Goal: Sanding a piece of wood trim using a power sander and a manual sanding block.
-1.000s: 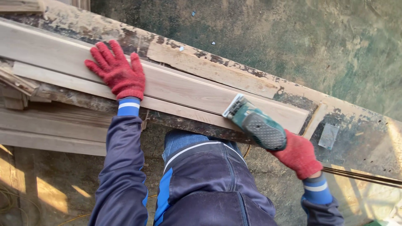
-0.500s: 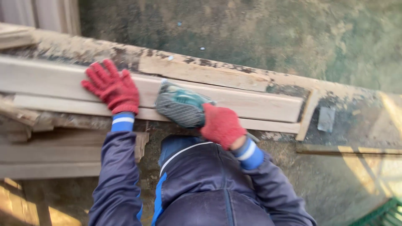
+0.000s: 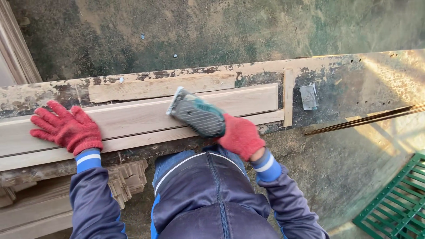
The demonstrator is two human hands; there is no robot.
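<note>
Head view. Left hand [image 3: 66, 128], in a red glove, lies flat at the left of the frame with fingers spread and released, pressing on the pale plank [image 3: 137, 117]. Right hand [image 3: 241, 136], also red-gloved, is clenched around the rear of the green sander [image 3: 197, 114], at centre frame. Sander rests on the plank, tilted toward upper left. Plank lies on a worn bench [image 3: 345, 84]. Green grating [image 3: 398, 203] at lower right.

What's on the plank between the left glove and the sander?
Nothing: in the head view, only bare pale plank runs from the left hand to the green sander held by the right hand.
</note>
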